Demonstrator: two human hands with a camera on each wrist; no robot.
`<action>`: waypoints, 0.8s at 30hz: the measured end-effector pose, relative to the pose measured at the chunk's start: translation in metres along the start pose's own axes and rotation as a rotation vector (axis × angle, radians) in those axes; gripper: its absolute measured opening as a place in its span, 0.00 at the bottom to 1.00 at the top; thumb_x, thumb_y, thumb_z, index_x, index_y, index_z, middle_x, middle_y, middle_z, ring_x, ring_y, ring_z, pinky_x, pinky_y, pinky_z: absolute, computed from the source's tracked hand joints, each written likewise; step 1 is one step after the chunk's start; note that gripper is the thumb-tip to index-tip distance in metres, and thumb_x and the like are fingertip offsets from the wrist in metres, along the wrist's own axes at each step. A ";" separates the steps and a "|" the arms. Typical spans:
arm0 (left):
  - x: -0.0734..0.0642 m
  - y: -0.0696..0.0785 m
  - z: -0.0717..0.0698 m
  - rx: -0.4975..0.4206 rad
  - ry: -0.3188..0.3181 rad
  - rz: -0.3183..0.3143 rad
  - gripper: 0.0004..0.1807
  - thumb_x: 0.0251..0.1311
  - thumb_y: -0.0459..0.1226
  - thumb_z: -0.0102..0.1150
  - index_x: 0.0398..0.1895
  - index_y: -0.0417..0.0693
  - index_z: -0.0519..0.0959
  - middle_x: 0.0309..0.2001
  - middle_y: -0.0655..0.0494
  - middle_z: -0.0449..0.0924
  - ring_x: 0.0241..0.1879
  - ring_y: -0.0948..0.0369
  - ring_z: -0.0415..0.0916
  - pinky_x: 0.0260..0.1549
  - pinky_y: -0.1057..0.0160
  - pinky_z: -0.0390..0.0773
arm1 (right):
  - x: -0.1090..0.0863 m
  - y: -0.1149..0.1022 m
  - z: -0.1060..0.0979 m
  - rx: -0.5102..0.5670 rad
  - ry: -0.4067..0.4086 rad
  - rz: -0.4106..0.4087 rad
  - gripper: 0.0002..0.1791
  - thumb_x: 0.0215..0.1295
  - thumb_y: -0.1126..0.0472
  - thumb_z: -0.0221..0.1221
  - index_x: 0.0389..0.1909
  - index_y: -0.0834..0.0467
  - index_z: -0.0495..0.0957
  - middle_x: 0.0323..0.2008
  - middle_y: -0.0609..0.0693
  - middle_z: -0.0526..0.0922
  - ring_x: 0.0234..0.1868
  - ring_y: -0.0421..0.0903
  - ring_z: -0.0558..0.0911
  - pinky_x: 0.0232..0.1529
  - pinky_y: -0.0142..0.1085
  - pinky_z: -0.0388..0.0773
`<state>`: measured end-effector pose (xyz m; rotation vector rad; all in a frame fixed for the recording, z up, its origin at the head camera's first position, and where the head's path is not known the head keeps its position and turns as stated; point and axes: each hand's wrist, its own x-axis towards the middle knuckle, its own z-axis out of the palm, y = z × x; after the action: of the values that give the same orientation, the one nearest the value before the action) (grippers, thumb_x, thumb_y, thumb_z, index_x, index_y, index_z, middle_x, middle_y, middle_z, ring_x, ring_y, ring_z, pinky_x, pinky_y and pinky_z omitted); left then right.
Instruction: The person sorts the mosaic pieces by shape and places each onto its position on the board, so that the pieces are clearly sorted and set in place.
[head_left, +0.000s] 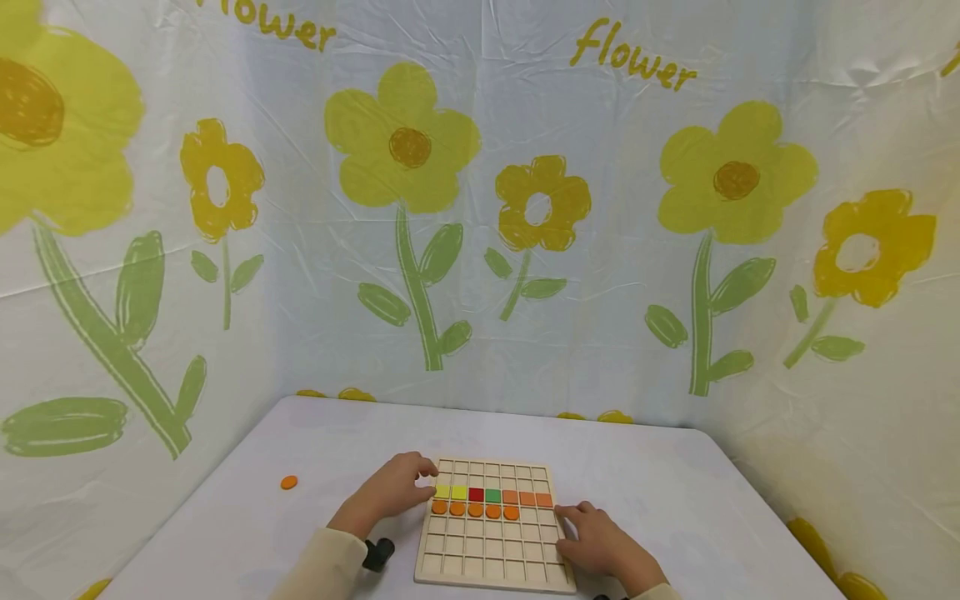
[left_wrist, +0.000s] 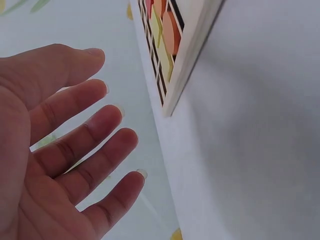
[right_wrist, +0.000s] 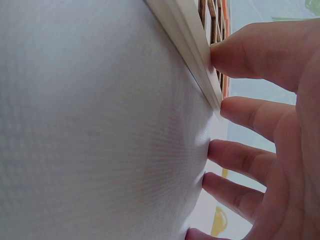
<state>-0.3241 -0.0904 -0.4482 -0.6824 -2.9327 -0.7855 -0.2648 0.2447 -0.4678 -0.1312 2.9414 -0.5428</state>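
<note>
A wooden grid board (head_left: 495, 550) lies on the table in front of me. Across one row sit two yellow squares (head_left: 451, 492), a red square (head_left: 476, 495), a green square (head_left: 492, 496) and three orange squares (head_left: 527, 499). In the row nearer me are several orange discs (head_left: 476, 508). My left hand (head_left: 384, 493) is beside the board's left edge, and the left wrist view shows its loosely bent fingers (left_wrist: 90, 130) holding nothing. My right hand (head_left: 603, 542) touches the board's right edge with thumb and index finger; its other fingertips (right_wrist: 216, 149) rest on the table.
A single orange disc (head_left: 288, 482) lies apart on the left of the white table (head_left: 630, 467). Flower-printed curtains (head_left: 540, 350) hang behind the table and at both sides. A small black device (head_left: 378, 553) is worn at the left wrist.
</note>
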 end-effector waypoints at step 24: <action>-0.023 -0.053 -0.024 0.089 0.061 -0.175 0.13 0.56 0.41 0.67 0.44 0.50 0.82 0.43 0.52 0.79 0.44 0.55 0.76 0.48 0.48 0.77 | -0.001 0.000 -0.001 -0.005 0.003 -0.006 0.28 0.57 0.50 0.61 0.59 0.55 0.75 0.56 0.58 0.74 0.56 0.60 0.73 0.57 0.62 0.69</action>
<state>-0.3276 -0.1522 -0.4547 -0.3930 -2.9803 -0.6682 -0.2637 0.2454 -0.4668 -0.1394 2.9469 -0.5365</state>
